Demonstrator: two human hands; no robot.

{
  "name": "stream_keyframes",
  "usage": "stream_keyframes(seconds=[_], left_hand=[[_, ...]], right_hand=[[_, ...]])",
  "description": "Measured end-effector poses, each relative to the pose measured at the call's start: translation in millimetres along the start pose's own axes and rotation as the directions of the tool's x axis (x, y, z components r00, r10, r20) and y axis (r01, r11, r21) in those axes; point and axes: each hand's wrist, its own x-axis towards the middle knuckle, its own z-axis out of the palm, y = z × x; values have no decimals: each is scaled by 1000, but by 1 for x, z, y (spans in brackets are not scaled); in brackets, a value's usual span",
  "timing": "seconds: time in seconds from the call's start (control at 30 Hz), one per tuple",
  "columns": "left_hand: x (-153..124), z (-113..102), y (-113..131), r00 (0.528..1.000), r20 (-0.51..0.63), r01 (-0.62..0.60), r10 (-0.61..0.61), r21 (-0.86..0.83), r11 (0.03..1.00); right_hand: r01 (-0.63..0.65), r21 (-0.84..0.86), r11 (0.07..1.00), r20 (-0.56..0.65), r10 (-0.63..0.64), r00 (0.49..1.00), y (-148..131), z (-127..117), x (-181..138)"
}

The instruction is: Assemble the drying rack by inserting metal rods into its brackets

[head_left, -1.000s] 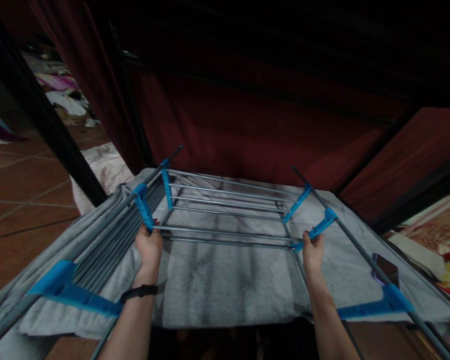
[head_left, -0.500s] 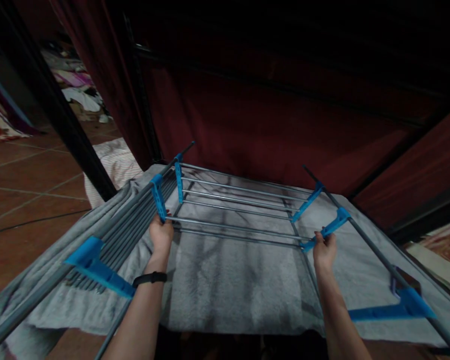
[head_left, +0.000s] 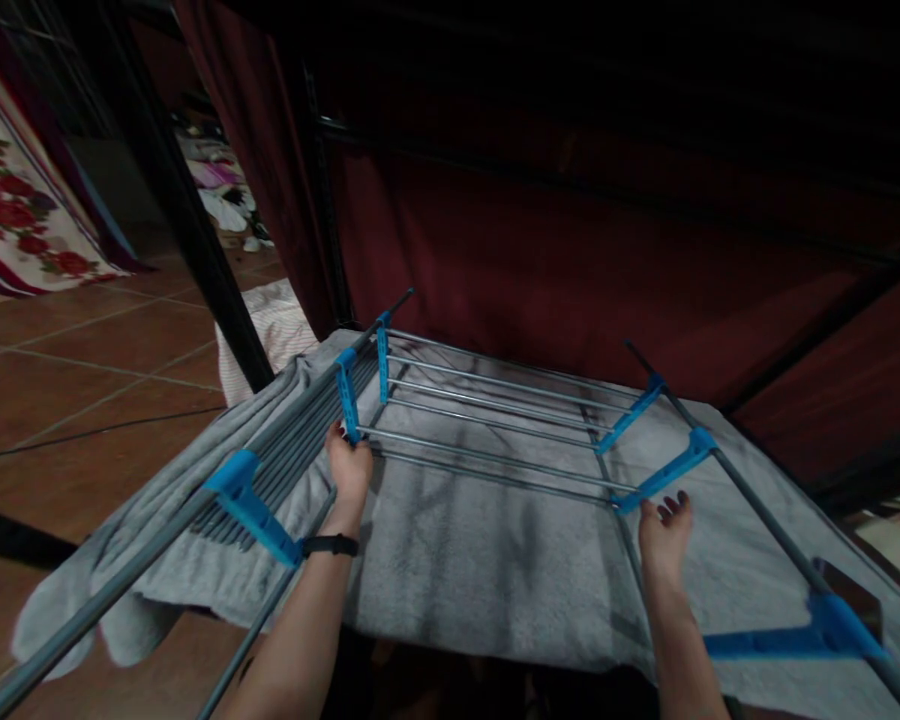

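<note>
A rack frame of grey metal tubes with blue plastic brackets lies on a grey blanket (head_left: 450, 570). My left hand (head_left: 350, 468), with a black band at its wrist, is closed around the lower end of a blue bracket (head_left: 347, 395) on the left side. Thin metal rods (head_left: 487, 458) run from there across to the opposite side. Just below another blue bracket (head_left: 667, 470), my right hand (head_left: 664, 535) is open with its fingers apart and slightly curled. It holds nothing; whether the thumb touches the bracket I cannot tell.
Several loose grey tubes (head_left: 292, 455) lie side by side at the left. A dark phone-like object (head_left: 851, 600) rests beyond the right side tube. Black posts (head_left: 195, 230) and a dark red curtain (head_left: 495, 260) border the blanket, with tiled floor (head_left: 82, 390) at the left.
My right hand has let go of the right blue bracket and moved slightly down from it. My left hand stays on its bracket. The camera view has swung to the left.
</note>
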Motion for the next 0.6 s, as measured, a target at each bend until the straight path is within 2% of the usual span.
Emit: stream_keyframes(seconds=[0.13,0.2,0.3,0.4,0.47,0.53,0.6], left_hand=[[-26,-16,11,994,-106,-7,12,49,999],[-43,-22,22,991,-113,-72,77,50,996],[-72,-21,51,973,-54,-222,222,20,975],[-94,-9,97,945,27,-326,327,-20,945],[-97,1,136,923,57,-379,381,-29,925],[-86,7,180,901,89,-424,425,-28,905],[-62,6,225,879,137,-460,456,-5,888]], right_hand=[[12,-32,999,79,-9,997,9,-17,-58],[46,-71,996,174,-33,984,10,-23,-87],[113,-57,992,330,-89,940,2,-25,-116],[140,-23,990,377,-121,918,-14,-18,-126],[134,-10,991,395,-119,911,-23,-11,-128],[120,1,993,402,-110,909,-27,-7,-128],[111,21,994,417,-109,903,-27,-5,-129]])
